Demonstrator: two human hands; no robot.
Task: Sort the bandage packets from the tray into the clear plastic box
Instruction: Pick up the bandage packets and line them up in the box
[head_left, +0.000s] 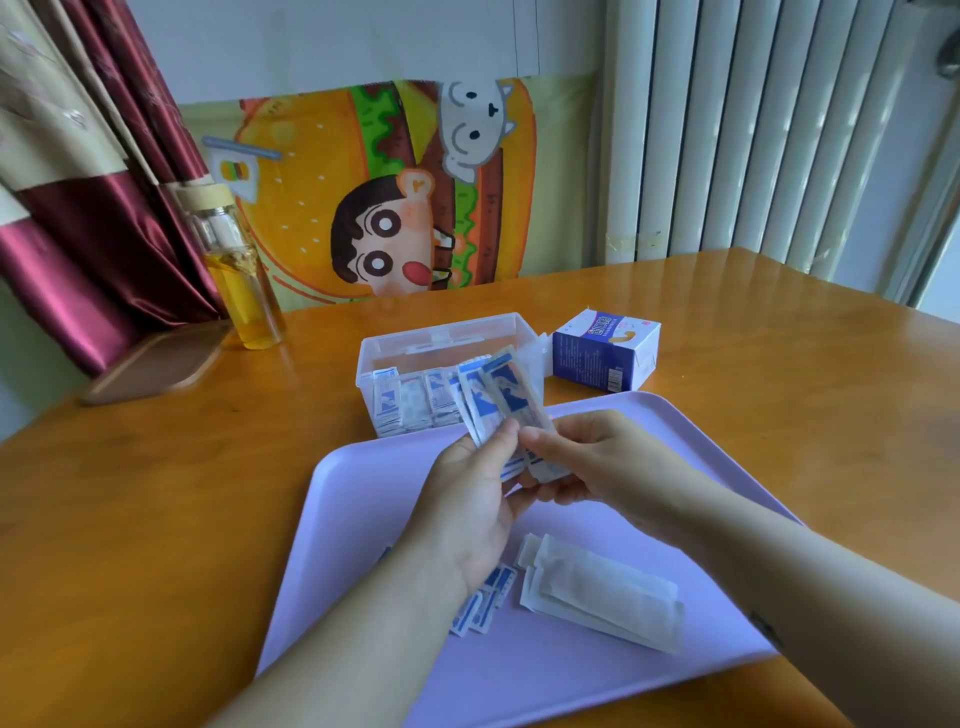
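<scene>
Above the lilac tray (358, 499), my left hand (467, 509) and my right hand (597, 462) both pinch a fanned bunch of blue-and-white bandage packets (498, 400). The bunch stands upright just in front of the clear plastic box (447, 338), which has several packets standing along its front wall. On the tray lie long white packets (602, 587) and a few small blue-and-white packets (483, 603), partly hidden under my left wrist.
A blue-and-white bandage carton (605, 348) stands right of the box. A glass bottle of yellow liquid (244, 275) and a brown wooden board (156, 364) are at the back left of the wooden table. A cartoon poster leans on the wall behind.
</scene>
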